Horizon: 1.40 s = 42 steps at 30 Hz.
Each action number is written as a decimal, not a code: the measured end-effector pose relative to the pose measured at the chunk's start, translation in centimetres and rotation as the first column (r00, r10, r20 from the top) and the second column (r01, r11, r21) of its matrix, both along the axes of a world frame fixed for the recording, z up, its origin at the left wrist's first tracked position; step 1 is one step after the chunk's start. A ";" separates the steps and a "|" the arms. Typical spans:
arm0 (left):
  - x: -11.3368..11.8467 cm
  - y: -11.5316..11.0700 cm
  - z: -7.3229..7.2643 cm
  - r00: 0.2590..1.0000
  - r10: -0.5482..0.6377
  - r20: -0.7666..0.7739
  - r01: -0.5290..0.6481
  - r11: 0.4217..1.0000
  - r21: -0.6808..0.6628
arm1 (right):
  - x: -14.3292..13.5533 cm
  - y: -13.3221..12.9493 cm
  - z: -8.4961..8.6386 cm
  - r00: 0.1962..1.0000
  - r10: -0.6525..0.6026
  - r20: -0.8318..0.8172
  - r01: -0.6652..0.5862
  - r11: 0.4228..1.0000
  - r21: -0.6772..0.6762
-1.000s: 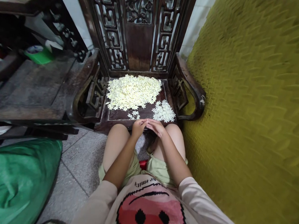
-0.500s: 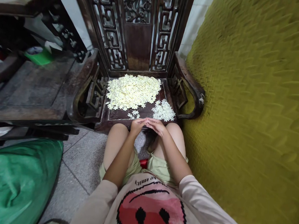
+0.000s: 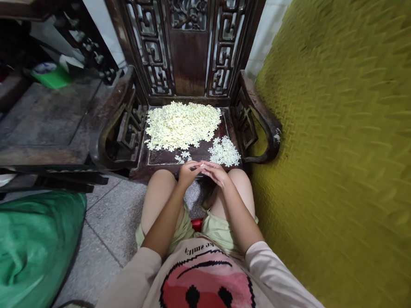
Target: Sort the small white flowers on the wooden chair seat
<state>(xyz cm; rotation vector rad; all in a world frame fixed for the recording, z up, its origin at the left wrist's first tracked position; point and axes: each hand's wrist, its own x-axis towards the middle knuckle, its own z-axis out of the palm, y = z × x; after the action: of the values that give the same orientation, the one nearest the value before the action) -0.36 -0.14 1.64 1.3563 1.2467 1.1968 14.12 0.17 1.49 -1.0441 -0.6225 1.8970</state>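
In the head view, a dark wooden chair [image 3: 188, 62] with a carved back faces the person, and just off the front edge of its seat the two hands come together over the knees. The left hand [image 3: 189, 172] and the right hand [image 3: 215, 172] meet at the fingertips, thumbs and fingers drawn in around a small white bit [image 3: 202, 165] pinched between them; it is probably a flower, though too tiny here to be sure. On the chair's seat, a broad heap of cream flowers [image 3: 182, 125] spreads from the middle toward the back and left. A smaller pile of white flowers [image 3: 224, 151] lies at the seat's front right corner, near the right hand, and a few loose flowers [image 3: 182, 157] lie by the front edge, just beyond the left hand. Right of the chair stands a yellow textured sheet [image 3: 348, 149]. Left of the chair is a second wooden seat [image 3: 51, 116] bearing a green round object [image 3: 55, 77], and a green bag [image 3: 26, 245] sits on the floor [image 3: 107, 217] to the chair's front left.
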 end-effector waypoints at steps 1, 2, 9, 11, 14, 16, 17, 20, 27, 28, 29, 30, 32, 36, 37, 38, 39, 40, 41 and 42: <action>0.0 0.0 -0.1 1.000 0.004 0.002 -0.004 1.000 -0.004 | 0.0 0.0 0.0 1.000 0.001 -0.001 -0.001 1.000 -0.004; 0.0 0.0 -0.1 1.000 0.010 0.006 -0.010 1.000 -0.008 | 0.0 0.0 0.1 1.000 0.004 -0.003 -0.004 1.000 -0.006; 0.0 0.2 -0.2 0.992 0.007 0.122 0.005 0.996 -0.093 | 0.0 -0.1 0.2 1.000 0.008 -0.012 -0.008 1.000 -0.014; 0.0 0.2 -0.1 0.988 0.007 0.157 0.012 0.993 -0.120 | 0.0 -0.1 0.2 1.000 0.009 -0.009 -0.009 1.000 -0.012; 0.0 0.2 0.0 0.986 0.001 0.164 0.021 0.991 -0.132 | 0.0 -0.1 0.3 1.000 0.021 -0.007 -0.021 1.000 -0.004; 0.0 0.1 0.0 0.990 0.005 0.138 0.012 0.992 -0.122 | -0.1 -0.1 0.3 1.000 0.024 -0.010 -0.024 1.000 -0.001; 0.0 0.1 0.0 0.993 0.011 0.115 0.002 0.994 -0.111 | -0.1 -0.1 0.3 1.000 0.021 -0.012 -0.021 1.000 -0.002; 0.1 -0.1 0.2 0.999 0.041 -0.015 -0.042 0.999 -0.023 | -0.1 -0.1 0.3 1.000 0.012 -0.015 -0.012 1.000 -0.006; 0.2 -0.5 0.6 0.927 0.053 -0.372 0.042 0.969 0.243 | -0.2 0.1 -0.2 1.000 -0.013 -0.003 0.013 1.000 -0.026; 0.2 -0.5 0.6 0.912 0.053 -0.406 0.061 0.963 0.261 | -0.2 0.1 -0.3 1.000 -0.020 -0.004 0.019 0.999 -0.028; 0.2 -0.5 0.5 0.897 0.056 -0.438 0.075 0.958 0.276 | -0.2 0.2 -0.4 1.000 -0.026 -0.005 0.026 0.999 -0.030; 0.2 -0.5 0.5 0.882 0.063 -0.467 0.085 0.954 0.288 | -0.2 0.2 -0.4 0.999 -0.032 -0.008 0.032 0.999 -0.031; 0.3 -0.5 0.4 0.852 0.078 -0.517 0.100 0.947 0.306 | -0.3 0.1 -0.4 0.999 -0.041 -0.014 0.040 0.999 -0.034; 0.4 -0.5 0.3 0.817 0.091 -0.569 0.119 0.940 0.321 | -0.4 0.0 0.0 0.999 -0.035 -0.026 0.035 0.999 -0.026; 0.4 -0.5 0.3 0.817 0.091 -0.570 0.119 0.940 0.320 | -0.4 0.0 0.1 0.999 -0.028 -0.029 0.027 0.999 -0.019; 0.5 -0.5 0.3 0.819 0.089 -0.567 0.118 0.941 0.319 | -0.5 0.0 0.2 0.999 -0.019 -0.033 0.018 1.000 -0.008; 0.5 -0.5 0.4 0.823 0.089 -0.561 0.116 0.941 0.319 | -0.5 0.0 0.3 0.999 -0.007 -0.036 0.008 1.000 0.002; 0.6 -0.5 0.4 0.829 0.090 -0.552 0.111 0.941 0.320 | -0.6 -0.1 0.4 0.999 0.001 -0.036 -0.001 1.000 0.012; 0.7 -0.5 0.4 0.836 0.091 -0.541 0.105 0.941 0.321 | -0.6 -0.1 0.5 0.999 0.008 -0.035 -0.008 1.000 0.019; 0.7 -0.6 0.5 0.845 0.093 -0.527 0.096 0.942 0.321 | -0.7 -0.1 0.5 0.999 0.011 -0.033 -0.011 1.000 0.023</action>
<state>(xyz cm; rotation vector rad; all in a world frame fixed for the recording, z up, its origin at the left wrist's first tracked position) 0.37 -0.71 2.10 2.0513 1.4615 1.0950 13.47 0.09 2.00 -0.9943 -0.6307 1.9088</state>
